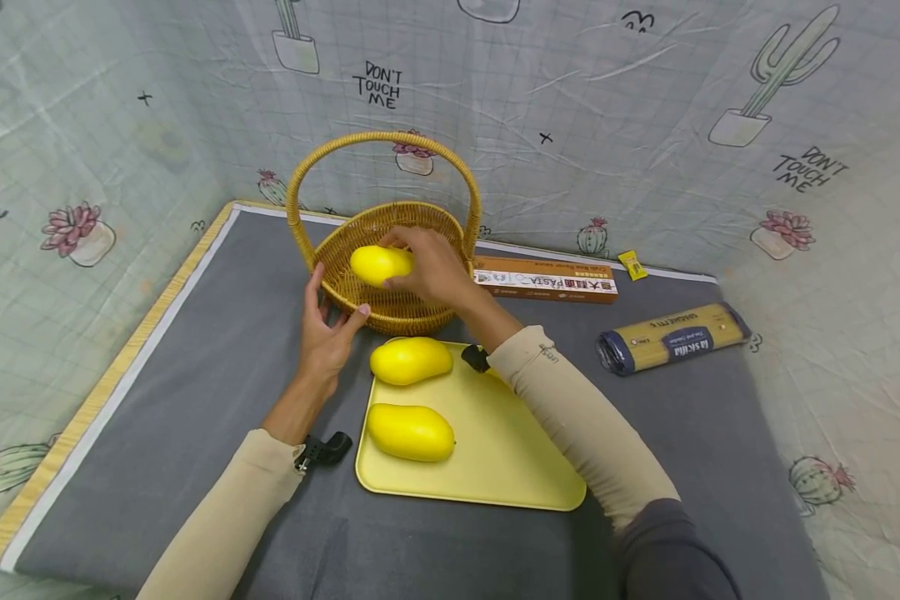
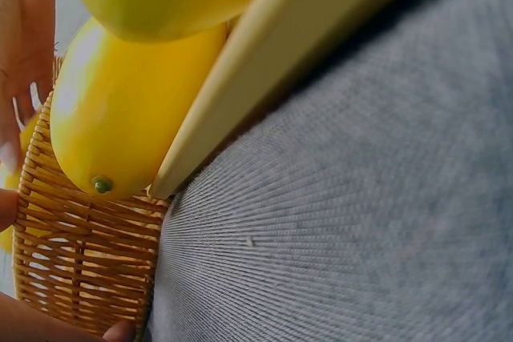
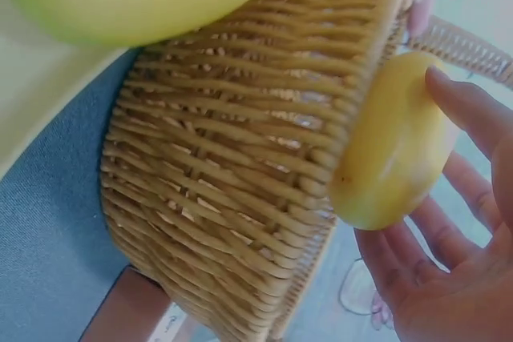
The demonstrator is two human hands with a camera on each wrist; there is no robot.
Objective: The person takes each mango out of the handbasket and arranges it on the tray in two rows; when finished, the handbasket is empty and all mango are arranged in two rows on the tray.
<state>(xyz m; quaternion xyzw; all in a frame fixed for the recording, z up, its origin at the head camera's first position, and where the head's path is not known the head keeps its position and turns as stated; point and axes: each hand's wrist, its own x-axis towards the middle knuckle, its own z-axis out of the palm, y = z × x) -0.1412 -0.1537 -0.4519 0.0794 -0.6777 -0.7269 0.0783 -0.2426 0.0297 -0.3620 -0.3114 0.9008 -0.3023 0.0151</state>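
Observation:
A yellow mango (image 1: pixel 378 265) is in my right hand (image 1: pixel 437 265), pinched between thumb and fingers over the opening of a wicker basket (image 1: pixel 408 323). In the right wrist view, this mango (image 3: pixel 397 146) is beside the basket's rim, thumb on one side and fingers beneath. My left hand (image 1: pixel 324 346) holds the basket's near left side, its thumb at the rim and fingers spread along the wall. Two more mangoes, one nearer the basket (image 1: pixel 411 361) and one farther (image 1: pixel 411 432), lie on the left of a pale yellow tray (image 1: pixel 502 467).
The basket's tall arched handle (image 1: pixel 382 137) stands upright. Right of the basket are a brown pasta box (image 1: pixel 547 279), a small yellow packet (image 1: pixel 632 265) and a spaghetti bag (image 1: pixel 673 337). A printed curtain (image 1: pixel 495 192) hangs behind the grey-covered table (image 1: pixel 157 400).

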